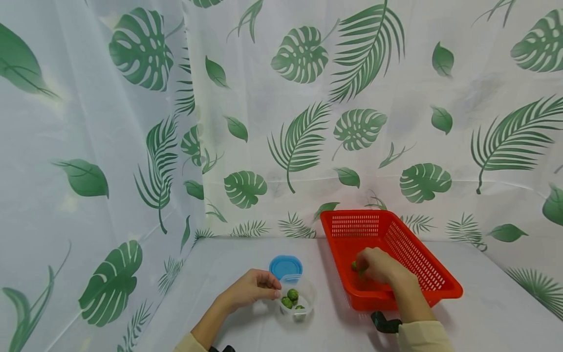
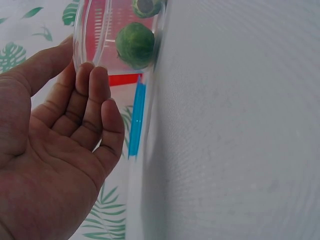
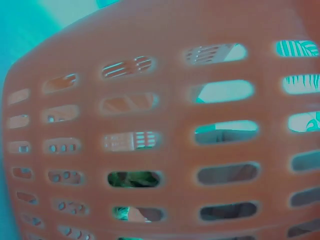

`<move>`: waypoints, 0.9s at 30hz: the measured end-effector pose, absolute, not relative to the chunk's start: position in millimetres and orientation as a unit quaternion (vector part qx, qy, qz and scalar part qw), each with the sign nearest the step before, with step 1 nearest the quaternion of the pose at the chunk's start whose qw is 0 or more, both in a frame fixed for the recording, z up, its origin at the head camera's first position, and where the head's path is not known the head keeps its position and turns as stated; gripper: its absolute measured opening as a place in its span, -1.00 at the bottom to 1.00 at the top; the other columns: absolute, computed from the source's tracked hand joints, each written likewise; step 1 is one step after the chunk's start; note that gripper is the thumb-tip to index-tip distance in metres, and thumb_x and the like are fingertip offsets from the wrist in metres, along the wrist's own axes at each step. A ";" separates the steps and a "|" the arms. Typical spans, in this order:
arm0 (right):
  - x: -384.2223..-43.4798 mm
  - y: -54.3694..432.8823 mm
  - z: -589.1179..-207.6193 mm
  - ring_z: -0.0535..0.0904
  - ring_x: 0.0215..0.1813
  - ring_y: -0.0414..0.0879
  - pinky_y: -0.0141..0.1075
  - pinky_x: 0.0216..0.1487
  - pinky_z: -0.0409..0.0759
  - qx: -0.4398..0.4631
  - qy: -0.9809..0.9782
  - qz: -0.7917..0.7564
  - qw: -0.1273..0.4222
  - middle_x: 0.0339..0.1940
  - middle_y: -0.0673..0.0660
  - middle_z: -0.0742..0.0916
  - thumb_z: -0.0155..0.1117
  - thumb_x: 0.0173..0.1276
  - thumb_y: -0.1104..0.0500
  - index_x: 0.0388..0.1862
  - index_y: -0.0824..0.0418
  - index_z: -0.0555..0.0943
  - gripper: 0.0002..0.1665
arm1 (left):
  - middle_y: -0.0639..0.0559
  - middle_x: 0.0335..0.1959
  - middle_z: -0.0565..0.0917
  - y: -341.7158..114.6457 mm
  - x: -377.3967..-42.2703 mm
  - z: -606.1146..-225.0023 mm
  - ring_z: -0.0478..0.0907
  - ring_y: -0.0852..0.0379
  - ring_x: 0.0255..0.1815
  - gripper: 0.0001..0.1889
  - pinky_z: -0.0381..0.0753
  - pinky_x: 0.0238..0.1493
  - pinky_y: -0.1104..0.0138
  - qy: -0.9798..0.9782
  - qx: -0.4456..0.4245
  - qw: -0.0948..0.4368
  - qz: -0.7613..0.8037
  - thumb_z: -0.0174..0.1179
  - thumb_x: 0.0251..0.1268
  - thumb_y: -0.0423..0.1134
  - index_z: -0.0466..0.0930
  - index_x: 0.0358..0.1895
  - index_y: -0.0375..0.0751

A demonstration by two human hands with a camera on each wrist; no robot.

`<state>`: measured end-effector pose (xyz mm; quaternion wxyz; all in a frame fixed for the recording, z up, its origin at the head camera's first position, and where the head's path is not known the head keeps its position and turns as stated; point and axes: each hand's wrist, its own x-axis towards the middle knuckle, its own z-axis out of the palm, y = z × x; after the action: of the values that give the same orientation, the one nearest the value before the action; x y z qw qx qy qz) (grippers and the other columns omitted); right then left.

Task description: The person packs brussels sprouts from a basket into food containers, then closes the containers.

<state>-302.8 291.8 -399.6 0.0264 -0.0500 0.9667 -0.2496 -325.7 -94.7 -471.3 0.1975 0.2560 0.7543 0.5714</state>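
A clear plastic container [image 1: 309, 299] stands on the table with several Brussels sprouts [image 1: 292, 295] inside. My left hand [image 1: 252, 289] pinches its near-left rim between thumb and fingertips. In the left wrist view, a sprout [image 2: 136, 46] shows through the container's clear wall. My right hand [image 1: 379, 266] reaches down into a red slotted basket [image 1: 422, 261], fingers curled round a green Brussels sprout [image 1: 354, 265] that peeks out at their left. The right wrist view is mostly filled by the basket's wall [image 3: 175, 115]; green shows through its slots, and the hand is largely hidden.
A round blue lid [image 1: 286, 267] lies on the table just behind the container. A white curtain [image 1: 303, 146] with green leaf prints hangs along the back and left. The basket's raised walls surround my right hand.
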 end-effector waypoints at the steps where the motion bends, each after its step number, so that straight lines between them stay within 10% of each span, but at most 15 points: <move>1: -303.3 291.4 -399.3 0.57 -0.15 -0.03 -0.06 -0.11 0.73 -0.055 0.967 -0.249 0.025 -0.18 0.03 0.78 0.61 0.18 0.20 -0.02 0.07 0.80 -0.64 | 0.04 -0.23 0.73 -95.0 -325.5 -471.0 0.63 0.17 -0.21 -0.68 0.63 -0.12 0.32 0.754 0.256 0.198 0.571 0.41 0.36 -0.25 0.68 0.01 -0.44; 27: -314.2 277.1 -385.8 0.61 -0.19 -0.07 -0.10 -0.07 0.77 -0.142 0.952 -0.254 -0.100 -0.22 0.00 0.75 0.51 0.32 0.24 0.02 0.12 0.73 -0.71 | 0.04 -0.22 0.73 -95.0 -324.4 -470.4 0.64 0.16 -0.20 -0.67 0.65 -0.09 0.28 0.752 0.256 0.197 0.575 0.42 0.35 -0.24 0.68 0.01 -0.45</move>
<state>-314.2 277.1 -385.8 -0.0999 -0.1421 0.9516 -0.2537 -324.4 -95.0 -470.4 0.1972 0.2559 0.7519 0.5747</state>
